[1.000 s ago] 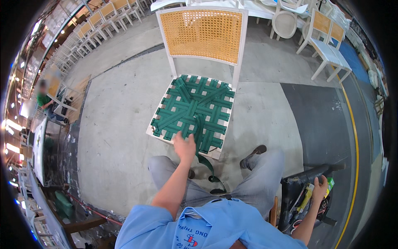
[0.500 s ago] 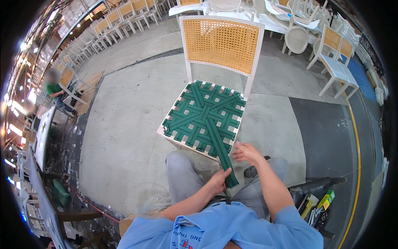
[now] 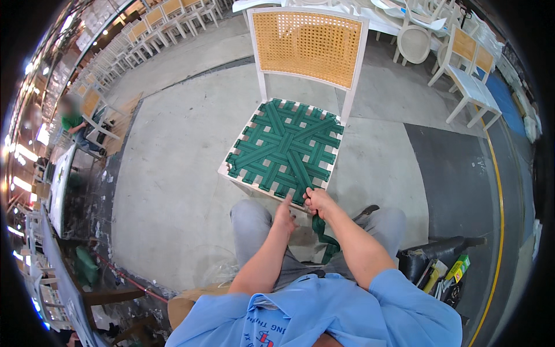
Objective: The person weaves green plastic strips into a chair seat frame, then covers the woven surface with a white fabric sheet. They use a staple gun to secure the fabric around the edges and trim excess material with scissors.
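Note:
In front of me stands a pale wooden chair with a woven cane back [image 3: 306, 49] and a seat frame crossed by green webbing [image 3: 272, 153]. Diagonal green bands cross at the seat's middle. One green strap [image 3: 298, 170] runs from there to the near right corner. At that corner my right hand [image 3: 319, 203] pinches the strap, and its loose tail [image 3: 322, 234] dangles below between my knees. My left hand [image 3: 284, 217] is at the front edge of the seat, left of the strap, its fingers stretched toward the webbing and holding nothing.
On my right, a black bag [image 3: 416, 267] lies beside hand tools and a green-yellow box [image 3: 458, 269]. More chairs [image 3: 471, 87] stand at the far right, others in rows at the far left. A person in green [image 3: 74, 122] sits at left near a table.
My right hand has closed on the strap at the seat corner. My left hand has let go of the strap's end and moved up to the seat edge. The tail now hangs loose.

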The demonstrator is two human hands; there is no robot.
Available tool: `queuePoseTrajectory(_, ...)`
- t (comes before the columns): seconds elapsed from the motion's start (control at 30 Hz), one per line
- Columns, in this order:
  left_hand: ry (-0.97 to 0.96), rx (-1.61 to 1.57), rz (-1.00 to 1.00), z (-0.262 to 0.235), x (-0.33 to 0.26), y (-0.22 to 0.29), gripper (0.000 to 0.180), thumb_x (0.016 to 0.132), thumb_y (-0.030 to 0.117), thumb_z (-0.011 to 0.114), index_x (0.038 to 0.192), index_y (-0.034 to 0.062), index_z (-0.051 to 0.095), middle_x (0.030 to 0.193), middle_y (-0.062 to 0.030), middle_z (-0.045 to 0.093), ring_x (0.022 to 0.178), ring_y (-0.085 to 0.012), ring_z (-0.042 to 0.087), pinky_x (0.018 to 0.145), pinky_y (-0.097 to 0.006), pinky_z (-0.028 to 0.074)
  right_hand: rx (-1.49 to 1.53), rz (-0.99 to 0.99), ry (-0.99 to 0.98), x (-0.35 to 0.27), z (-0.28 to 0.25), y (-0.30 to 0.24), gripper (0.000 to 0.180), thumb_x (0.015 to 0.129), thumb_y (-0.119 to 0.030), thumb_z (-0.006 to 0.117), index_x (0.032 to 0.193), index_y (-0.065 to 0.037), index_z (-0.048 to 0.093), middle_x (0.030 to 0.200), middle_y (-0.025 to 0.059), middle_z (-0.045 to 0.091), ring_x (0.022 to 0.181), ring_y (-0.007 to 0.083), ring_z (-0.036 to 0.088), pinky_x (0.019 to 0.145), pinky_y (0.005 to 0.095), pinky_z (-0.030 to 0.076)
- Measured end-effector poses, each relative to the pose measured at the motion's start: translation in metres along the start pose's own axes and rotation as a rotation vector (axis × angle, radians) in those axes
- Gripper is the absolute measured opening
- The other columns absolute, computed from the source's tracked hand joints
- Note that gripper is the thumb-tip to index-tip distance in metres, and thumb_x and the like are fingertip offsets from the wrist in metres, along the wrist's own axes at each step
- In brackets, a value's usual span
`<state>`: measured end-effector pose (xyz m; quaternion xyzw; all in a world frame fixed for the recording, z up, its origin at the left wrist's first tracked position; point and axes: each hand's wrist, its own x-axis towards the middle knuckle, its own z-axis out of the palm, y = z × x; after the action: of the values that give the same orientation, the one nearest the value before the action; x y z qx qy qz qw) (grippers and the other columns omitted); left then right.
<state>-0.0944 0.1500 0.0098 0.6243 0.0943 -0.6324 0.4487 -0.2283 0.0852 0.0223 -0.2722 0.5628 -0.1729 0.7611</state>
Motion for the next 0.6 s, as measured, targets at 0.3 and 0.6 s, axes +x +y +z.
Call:
queuePoseTrajectory(0.3,0.509,-0.160,0.391,0.040,0.056,0.007,0.098,0.090,0.060,0.077,0.149,-0.0087,0.040,0.150,-0.0258,0.053,0.134,-0.0374,0.056,0.110,-0.048,0.050,-0.137,-0.007,0.152,-0.053,0.002,0.057,0.039,0.114,-0.038,0.046,0.094,-0.008,0.061,0.067,-0.0003,0.052,0.051,0.0126,0.041,0.049,0.0345,0.033)
queuePoseTrajectory(0.6,0.398,-0.290,0.437,0.047,0.052,0.005,0.085,0.095,0.049,0.078,0.153,0.0004,0.039,0.155,-0.0175,0.050,0.133,-0.0320,0.057,0.111,-0.048,0.051,-0.162,0.002,0.217,-0.094,-0.010,0.096,0.043,0.114,-0.039,0.048,0.088,-0.007,0.060,0.067,-0.0006,0.051,0.059,0.0124,0.045,0.055,0.0329,0.037)
